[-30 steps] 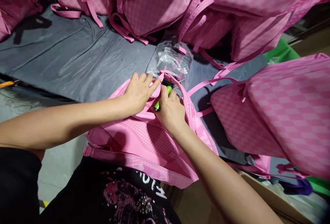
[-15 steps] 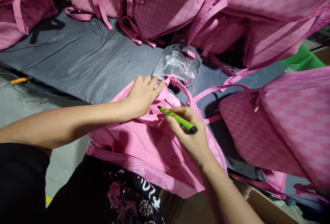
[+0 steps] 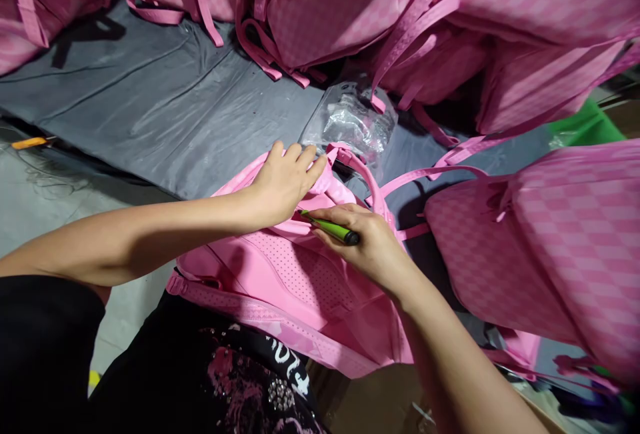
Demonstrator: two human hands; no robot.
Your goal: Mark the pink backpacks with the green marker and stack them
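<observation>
A pink backpack lies in front of me, its dotted back panel facing up, partly over the table's edge. My left hand rests on the top of it, fingers spread over the fabric near the carry handle. In my right hand is a green marker with a black end, gripped between thumb and fingers. The marker's tip points left at the pink fabric just beside my left hand; whether it touches is hard to tell.
Pink checkered backpacks line the table's far side, straps hanging down. Another backpack sits at the right. A clear plastic bag lies on the grey-covered table. An orange-handled tool is at the left, a green bin at right.
My right hand has turned and brought the marker slightly down and left, its tip closer to the fabric by my left hand. The left hand stays on the backpack.
</observation>
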